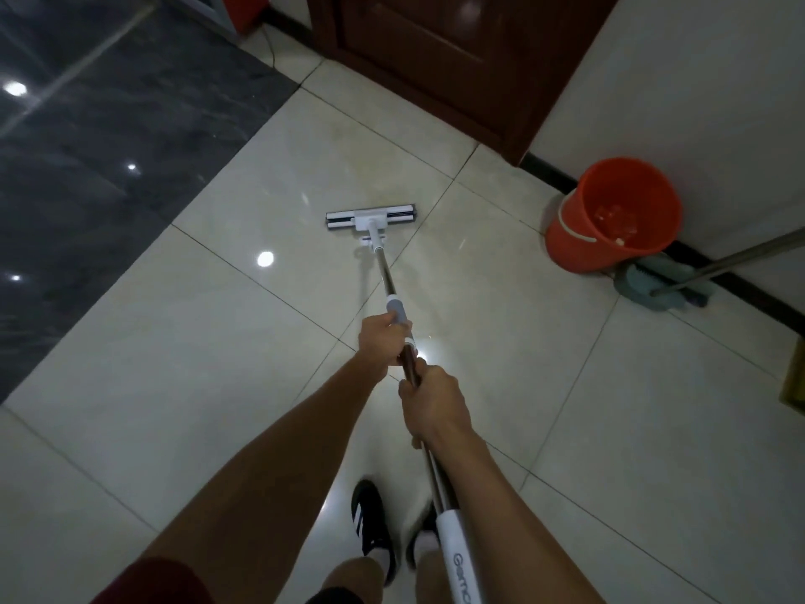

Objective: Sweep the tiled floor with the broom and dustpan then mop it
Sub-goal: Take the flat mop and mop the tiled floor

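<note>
The tiled floor (544,407) fills most of the frame: pale glossy tiles with thin grout lines, bordered at upper left by a dark polished slab (87,146). An orange bucket (610,215) stands at right against the wall, just beside a second floor tool with a teal head (662,285), presumably parked clear of the working area. The mop (383,272) runs from lower centre to mid-frame; its flat white-and-dark head (370,218) lies flush on a tile, crosswise to the shaft. The left hand (383,337) wraps the grey collar further down the metal shaft to steer and press. The right hand (431,403) clenches the shaft behind it, nearer the body, to drive the stroke. Judgement: the mopping stage is under way.
</note>
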A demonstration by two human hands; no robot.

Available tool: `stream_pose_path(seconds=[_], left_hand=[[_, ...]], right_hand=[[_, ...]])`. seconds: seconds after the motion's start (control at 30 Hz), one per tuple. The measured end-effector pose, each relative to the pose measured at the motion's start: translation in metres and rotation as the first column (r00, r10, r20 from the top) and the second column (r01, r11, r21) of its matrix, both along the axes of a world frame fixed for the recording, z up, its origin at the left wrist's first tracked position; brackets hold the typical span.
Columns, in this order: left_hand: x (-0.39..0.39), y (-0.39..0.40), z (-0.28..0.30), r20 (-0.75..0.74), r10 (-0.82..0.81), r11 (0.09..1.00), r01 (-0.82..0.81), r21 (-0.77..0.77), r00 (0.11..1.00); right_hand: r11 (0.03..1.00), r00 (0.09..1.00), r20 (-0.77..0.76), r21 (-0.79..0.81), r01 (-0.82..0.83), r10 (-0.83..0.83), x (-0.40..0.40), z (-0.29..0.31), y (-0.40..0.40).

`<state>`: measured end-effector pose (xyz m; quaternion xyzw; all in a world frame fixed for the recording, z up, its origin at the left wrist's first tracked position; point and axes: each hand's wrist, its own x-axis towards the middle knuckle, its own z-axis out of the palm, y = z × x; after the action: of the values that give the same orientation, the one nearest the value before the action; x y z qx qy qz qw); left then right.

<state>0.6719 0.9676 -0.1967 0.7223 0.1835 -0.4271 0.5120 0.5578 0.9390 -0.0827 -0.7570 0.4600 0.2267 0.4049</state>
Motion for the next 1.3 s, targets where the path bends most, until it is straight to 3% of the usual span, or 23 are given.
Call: stream_pose_path(seconds=[0.57, 1.1, 1.3], left_hand=[[0.245, -0.149, -0.009, -0.074, 0.17, 0.985, -0.171, -0.011, 0.983], [0.517, -0.184, -0.02, -0.014, 0.172, 0.985, -0.172, -0.005, 0.985], [0.57, -0.199, -0.022, -0.002, 0.128, 0.992, -0.128, -0.015, 0.992]], right_hand=[[0.982, 0.982, -0.026, -0.036, -0.186, 0.185, 0.244, -0.019, -0.165], [0.993, 0.993, 0.031, 0.017, -0.116, 0.115, 0.52, -0.027, -0.191], [0.996, 0.995, 0.035, 0.016, -0.09, 0.089, 0.571, -0.039, -0.208]])
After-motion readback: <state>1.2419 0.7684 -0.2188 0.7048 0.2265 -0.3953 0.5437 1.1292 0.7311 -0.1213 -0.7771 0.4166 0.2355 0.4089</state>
